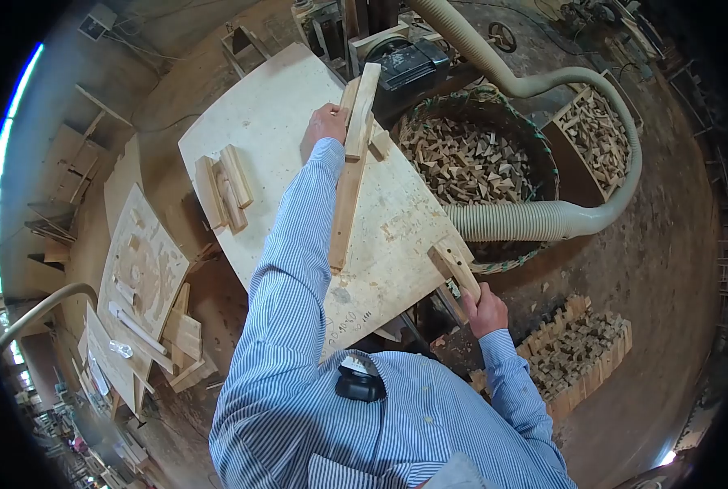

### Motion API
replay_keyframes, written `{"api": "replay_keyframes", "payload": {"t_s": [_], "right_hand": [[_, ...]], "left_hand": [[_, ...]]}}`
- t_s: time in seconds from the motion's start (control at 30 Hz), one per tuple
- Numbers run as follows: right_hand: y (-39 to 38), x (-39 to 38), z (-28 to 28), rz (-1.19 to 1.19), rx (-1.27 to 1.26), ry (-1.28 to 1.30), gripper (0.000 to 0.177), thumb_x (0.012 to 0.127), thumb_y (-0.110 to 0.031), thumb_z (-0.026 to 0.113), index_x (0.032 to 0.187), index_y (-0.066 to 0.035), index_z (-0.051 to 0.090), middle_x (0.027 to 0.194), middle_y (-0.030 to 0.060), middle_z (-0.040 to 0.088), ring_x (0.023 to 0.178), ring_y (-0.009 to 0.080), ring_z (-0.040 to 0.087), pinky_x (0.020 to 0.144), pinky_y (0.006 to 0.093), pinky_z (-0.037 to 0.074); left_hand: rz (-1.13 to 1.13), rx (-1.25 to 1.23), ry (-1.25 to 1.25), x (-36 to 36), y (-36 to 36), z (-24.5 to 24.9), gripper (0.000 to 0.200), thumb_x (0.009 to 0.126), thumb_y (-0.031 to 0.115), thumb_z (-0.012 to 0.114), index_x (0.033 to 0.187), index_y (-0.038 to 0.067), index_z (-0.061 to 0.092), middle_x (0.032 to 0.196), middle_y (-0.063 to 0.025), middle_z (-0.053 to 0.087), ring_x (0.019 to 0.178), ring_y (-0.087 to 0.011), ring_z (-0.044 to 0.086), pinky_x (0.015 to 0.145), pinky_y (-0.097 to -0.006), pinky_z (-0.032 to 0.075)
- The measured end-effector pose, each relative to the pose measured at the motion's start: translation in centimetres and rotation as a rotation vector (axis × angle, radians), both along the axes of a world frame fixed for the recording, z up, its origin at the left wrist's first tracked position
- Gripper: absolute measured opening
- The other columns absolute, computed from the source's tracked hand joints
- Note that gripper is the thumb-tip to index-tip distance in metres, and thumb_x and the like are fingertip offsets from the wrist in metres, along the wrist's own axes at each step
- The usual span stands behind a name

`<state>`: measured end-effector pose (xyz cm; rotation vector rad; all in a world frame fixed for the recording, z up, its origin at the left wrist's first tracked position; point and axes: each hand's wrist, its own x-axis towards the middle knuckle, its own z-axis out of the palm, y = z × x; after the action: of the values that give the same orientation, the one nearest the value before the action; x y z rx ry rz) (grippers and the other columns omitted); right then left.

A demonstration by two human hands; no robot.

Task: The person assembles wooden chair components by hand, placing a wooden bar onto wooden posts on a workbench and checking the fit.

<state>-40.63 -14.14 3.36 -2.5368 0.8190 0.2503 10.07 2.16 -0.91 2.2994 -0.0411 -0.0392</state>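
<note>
Work surface: a pale wooden panel, set before the person and lightly strewn with sawdust; handwritten marks show near its lower edge. The left hand is at the far part of the panel, its fingers curled narrow against a short wooden strip. From here I cannot tell whether they pinch the strip or only press it. A pale upright board lies just to the right of that strip, and a long wooden bar extends from them toward the person.

The right hand is at the panel's near right edge. Its thumb and fingers are closed on the near end of a wooden block with dark holes; the block's far end lies over the panel.

Left of the left arm, several short wooden pieces lie side by side on the panel. Beyond the panel stands a black motor. To the right, a woven basket contains wood offcuts; a ribbed hose passes over it. On the floor behind the right hand, small wooden blocks are piled together.
</note>
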Motion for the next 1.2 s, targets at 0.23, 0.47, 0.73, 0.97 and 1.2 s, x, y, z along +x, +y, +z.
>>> {"api": "replay_keyframes", "payload": {"t_s": [0.23, 0.47, 0.73, 0.97, 1.2], "right_hand": [[0.4, 2.9, 0.4, -0.027, 0.013, -0.007, 0.046, 0.103, -0.049, 0.064, 0.108, -0.004, 0.063, 0.092, 0.0251, 0.075, 0.088, 0.0466, 0.072, 0.077, 0.0573, 0.056], [0.5, 4.5, 0.4, -0.059, 0.021, -0.038, 0.051, 0.103, -0.054, 0.062, 0.108, -0.004, 0.063, 0.093, 0.0263, 0.075, 0.088, 0.0462, 0.073, 0.079, 0.0563, 0.056], [0.8, 3.6, 1.2, -0.098, 0.054, -0.022, 0.056, 0.102, -0.058, 0.061, 0.105, -0.003, 0.063, 0.093, 0.0260, 0.075, 0.089, 0.0453, 0.073, 0.081, 0.0544, 0.057], [0.1, -0.4, 1.1, -0.094, 0.053, 0.028, 0.057, 0.103, -0.060, 0.058, 0.103, -0.004, 0.063, 0.092, 0.0240, 0.073, 0.087, 0.0431, 0.073, 0.081, 0.0531, 0.056], [-0.6, -5.2, 0.4, -0.057, 0.041, -0.015, 0.057, 0.104, -0.061, 0.056, 0.104, -0.004, 0.062, 0.093, 0.0236, 0.074, 0.089, 0.0438, 0.073, 0.081, 0.0541, 0.057]], "left_hand": [[-0.008, 0.021, -0.002, 2.5, 0.3, -0.2, 0.031, 0.096, 0.037, 0.077, 0.110, 0.009, 0.080, 0.114, -0.0179, 0.078, 0.109, -0.0355, 0.073, 0.099, -0.0455, 0.055], [-0.021, 0.022, 0.036, 4.0, 0.7, 0.0, 0.032, 0.097, 0.037, 0.075, 0.112, 0.010, 0.080, 0.118, -0.0195, 0.078, 0.112, -0.0369, 0.072, 0.099, -0.0459, 0.055], [-0.016, 0.021, 0.027, 2.8, 0.5, -0.3, 0.031, 0.096, 0.035, 0.075, 0.112, 0.009, 0.080, 0.114, -0.0214, 0.078, 0.111, -0.0379, 0.073, 0.099, -0.0465, 0.055], [-0.078, 0.009, -0.083, 0.6, 0.2, -2.8, 0.031, 0.096, 0.032, 0.075, 0.113, 0.006, 0.080, 0.109, -0.0215, 0.079, 0.102, -0.0369, 0.075, 0.092, -0.0452, 0.058], [-0.059, -0.175, -0.042, -4.5, 0.0, -2.8, 0.036, 0.094, 0.018, 0.074, 0.128, 0.005, 0.075, 0.099, -0.0184, 0.079, 0.084, -0.0275, 0.077, 0.078, -0.0385, 0.061]]}}
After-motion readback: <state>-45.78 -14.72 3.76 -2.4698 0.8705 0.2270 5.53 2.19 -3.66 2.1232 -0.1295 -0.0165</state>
